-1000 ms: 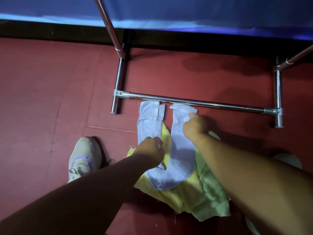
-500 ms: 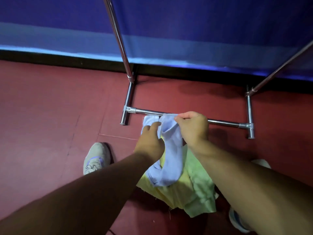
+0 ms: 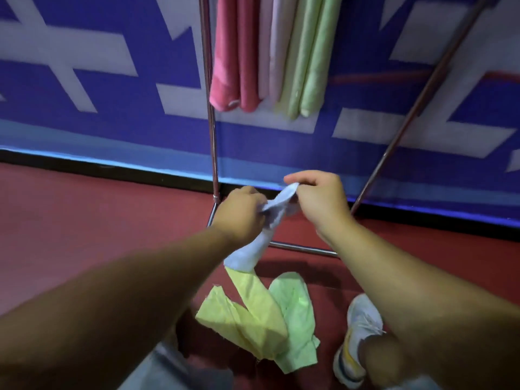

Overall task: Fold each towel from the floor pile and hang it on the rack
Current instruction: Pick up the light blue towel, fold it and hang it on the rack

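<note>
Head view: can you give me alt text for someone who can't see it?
Both hands, left hand and right hand, hold a light blue towel up above yellow and green towels on the red floor. Pink and green towels hang on the rack beyond.

no readable text; blue banner (image 3: pixel 112 130) bears white shapes (blurred, cut off).

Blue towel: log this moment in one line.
blue towel: held up | left hand: grips it | right hand: pinches corner | yellow towel, green towel: floor | rack: towels hung
</note>
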The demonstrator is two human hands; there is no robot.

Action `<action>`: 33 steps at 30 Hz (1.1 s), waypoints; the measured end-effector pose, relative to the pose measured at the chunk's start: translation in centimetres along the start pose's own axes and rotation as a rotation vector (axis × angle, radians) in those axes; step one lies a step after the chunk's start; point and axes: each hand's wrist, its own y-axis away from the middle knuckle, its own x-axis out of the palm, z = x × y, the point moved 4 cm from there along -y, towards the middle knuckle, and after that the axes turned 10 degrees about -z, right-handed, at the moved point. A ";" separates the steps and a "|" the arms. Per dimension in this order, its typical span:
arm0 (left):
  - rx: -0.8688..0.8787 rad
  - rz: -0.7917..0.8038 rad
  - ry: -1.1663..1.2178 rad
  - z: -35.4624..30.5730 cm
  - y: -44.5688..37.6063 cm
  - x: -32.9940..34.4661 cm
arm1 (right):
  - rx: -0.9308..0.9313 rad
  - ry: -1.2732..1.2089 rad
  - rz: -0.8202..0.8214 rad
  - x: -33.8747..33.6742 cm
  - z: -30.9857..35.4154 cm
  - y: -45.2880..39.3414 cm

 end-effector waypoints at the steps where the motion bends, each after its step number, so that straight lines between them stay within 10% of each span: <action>1: -0.023 -0.015 -0.036 -0.6 -0.2 -1.5 | -0.100 0.097 -0.003 -1.3 1.3 0.4; 9: -0.013 -0.124 -0.265 -5.2 -1.5 -12.4 | -0.456 0.846 -0.019 -8.5 4.5 1.6; 18: -0.117 -0.104 -0.317 -3.9 -0.5 -17.8 | -0.297 0.681 -0.068 -13.2 8.1 0.6; 26: -0.288 -0.147 -0.078 -2.6 1.2 -20.9 | -0.396 1.198 0.639 -13.3 7.7 4.3; 33: -0.445 -0.123 0.193 -2.8 1.8 -21.7 | -0.117 0.498 0.338 -14.5 7.6 5.1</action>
